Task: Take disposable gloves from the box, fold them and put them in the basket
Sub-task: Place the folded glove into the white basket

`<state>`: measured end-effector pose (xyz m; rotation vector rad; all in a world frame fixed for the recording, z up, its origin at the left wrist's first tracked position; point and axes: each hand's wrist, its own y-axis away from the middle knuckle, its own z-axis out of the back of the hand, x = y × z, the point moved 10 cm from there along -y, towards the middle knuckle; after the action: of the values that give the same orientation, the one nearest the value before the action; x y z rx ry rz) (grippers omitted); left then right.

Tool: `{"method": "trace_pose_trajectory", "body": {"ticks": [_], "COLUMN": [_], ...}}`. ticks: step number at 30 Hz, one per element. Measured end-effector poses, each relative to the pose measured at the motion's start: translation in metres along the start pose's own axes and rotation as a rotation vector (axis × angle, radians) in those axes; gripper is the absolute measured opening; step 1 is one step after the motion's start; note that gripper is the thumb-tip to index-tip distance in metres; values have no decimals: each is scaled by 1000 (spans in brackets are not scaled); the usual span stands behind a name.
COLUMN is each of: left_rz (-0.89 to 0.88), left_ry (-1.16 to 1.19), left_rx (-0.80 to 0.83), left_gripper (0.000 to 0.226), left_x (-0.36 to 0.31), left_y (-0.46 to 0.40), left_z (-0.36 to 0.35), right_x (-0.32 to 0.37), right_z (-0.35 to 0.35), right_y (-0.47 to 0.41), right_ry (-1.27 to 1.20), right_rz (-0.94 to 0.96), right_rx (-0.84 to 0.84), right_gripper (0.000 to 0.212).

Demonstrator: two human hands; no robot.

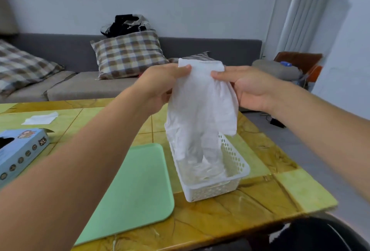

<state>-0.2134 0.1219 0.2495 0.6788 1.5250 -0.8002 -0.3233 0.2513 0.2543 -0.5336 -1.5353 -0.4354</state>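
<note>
Nearest, at the table's (250, 206) near edge, a pale green mat (136, 186) lies flat, left of centre. Just right of it stands the white basket (236, 162), its perforated walls showing; something crumpled and clear-white already sits in its bottom, probably gloves put in before, though I cannot tell for sure. On the near left edge sits the blue box (22, 150), marked XL, its opening dark.

Above the basket, both arms reach forward. The left hand (160, 86) pinches the glove (200, 110) at its upper left corner, thumb on the near side, fingers curled behind. The right hand (250, 88) grips the upper right edge the same way, thumb pressed on the near face. The glove hangs full length between them, loose and wrinkled, its lower end dangling into the basket.

So the glove is out of the box and held spread, not yet folded. I judge the folding step is just starting: the next move calls for bringing the top edge down to halve it, or laying it on the mat first.

Farther left on the table lies a flat white sheet (40, 119), maybe another glove. Beyond is a grey sofa (60, 88) with a checked cushion (128, 54).
</note>
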Motion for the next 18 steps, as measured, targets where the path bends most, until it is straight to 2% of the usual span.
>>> {"method": "trace_pose_trajectory", "body": {"ticks": [3,8,10,12,15,16,18], "left_rz": [62,-86,-151,-159,-96,-90,-117], "left_ry": [-28,88,57,-21,-238,-304,-413], "left_rx": [-17,32,59,102,193,212,246], "left_gripper": [25,27,25,29,49,47,20], "left_x": [13,-13,-8,22,93,114,143], "left_y": [-33,-68,-72,-67,-49,-42,-26], "left_z": [-1,4,3,3,1,3,1], "right_x": [-10,26,23,-6,-85,-110,-147], "right_z": [11,21,30,36,45,47,48], "right_y": [-34,-76,-79,-74,-58,-51,-35], "right_ry": [35,124,149,193,289,319,387], "right_rz": [-22,195,279,300,196,148,90], "right_rx": [-11,-2,-4,8,41,52,95], "right_gripper": [33,24,25,31,32,29,25]}}
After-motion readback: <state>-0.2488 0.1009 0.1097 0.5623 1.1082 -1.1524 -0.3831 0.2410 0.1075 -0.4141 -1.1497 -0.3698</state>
